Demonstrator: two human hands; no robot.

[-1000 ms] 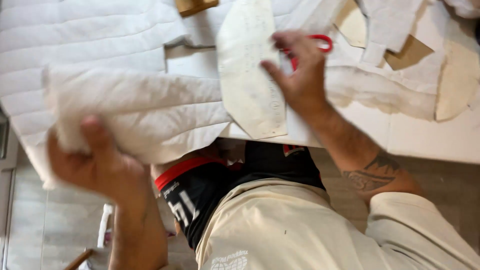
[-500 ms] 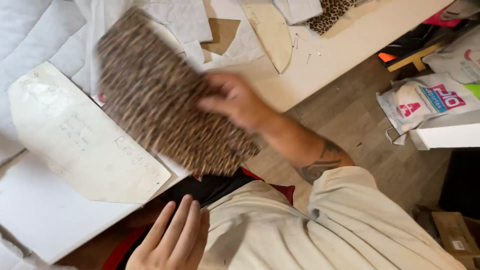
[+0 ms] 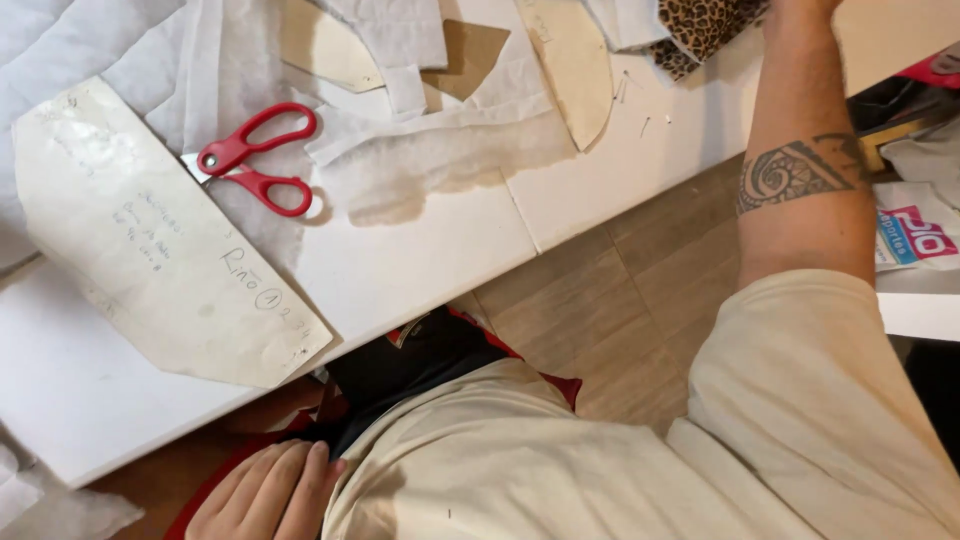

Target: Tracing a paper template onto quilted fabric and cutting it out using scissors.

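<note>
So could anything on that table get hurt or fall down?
Maybe. The red-handled scissors lie on thin white fabric pieces, so a tug on the cloth could drag them along. The big cream paper pattern piece reaches the white table's front edge and might get nudged off. The right arm stretches to the leopard-print fabric with the hand out of view, near small pins, I think.

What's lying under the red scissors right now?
The red scissors lie on thin white fabric sheets spread over the white table. Their blade tips rest against the large cream paper pattern. Anything beneath the fabric is covered.
</note>
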